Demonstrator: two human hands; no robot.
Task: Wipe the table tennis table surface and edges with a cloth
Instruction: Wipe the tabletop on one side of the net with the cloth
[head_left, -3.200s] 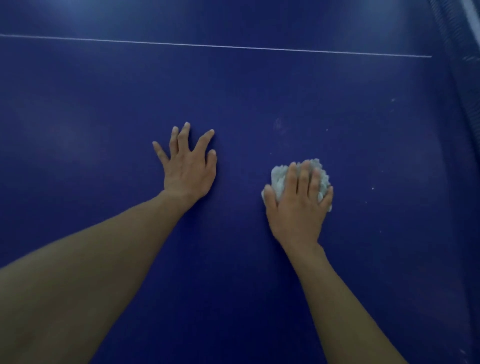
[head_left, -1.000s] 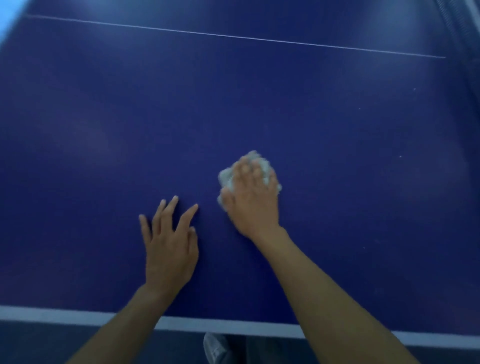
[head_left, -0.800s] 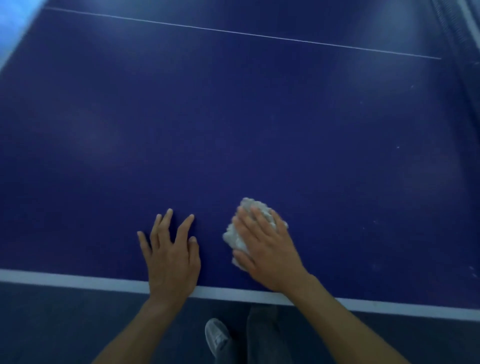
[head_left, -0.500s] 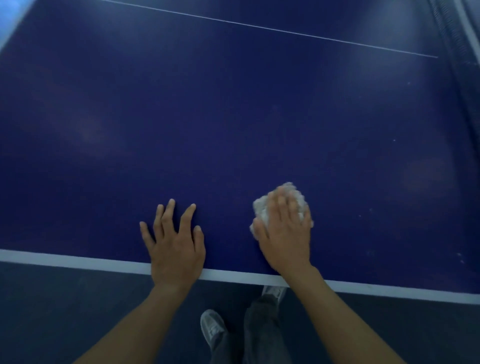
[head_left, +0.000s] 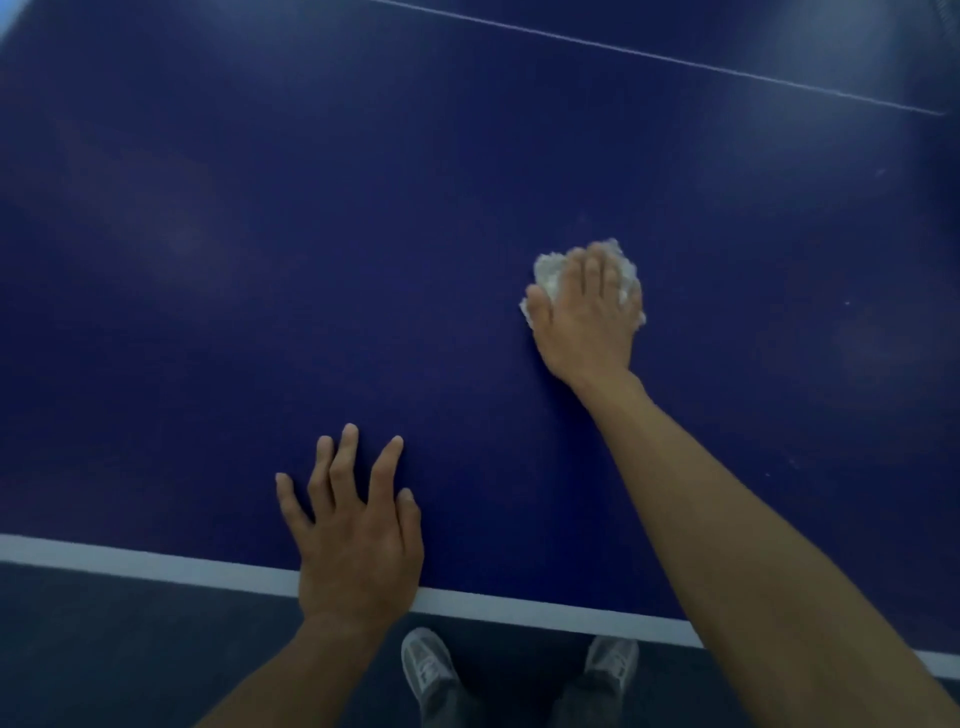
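1. Closest in, the person's shoes are on the floor right under the near edge, so they're standing tight against the table.
2. The white border stripe runs along that edge. The left hand lies flat on it with its fingers spread and straight, holding nothing, and its heel sits across the stripe. Looks like a brace to lean on for extra reach.
3. Farther in and off to the right, the right hand is at the end of a stretched arm, pressing a bunched white cloth onto the blue table top. Its fingers curve over the wad and the thumb is tucked at the side, so it's gripping and pushing down at once. Wadding it up probably gives more to hang on to.
4. There's loads of room, open blue all round the cloth and nothing to steer around. A few pale specks sit to its right, probably worth a pass.
5. Way at the back is a thin white line. Can't tell if the edges have been done.
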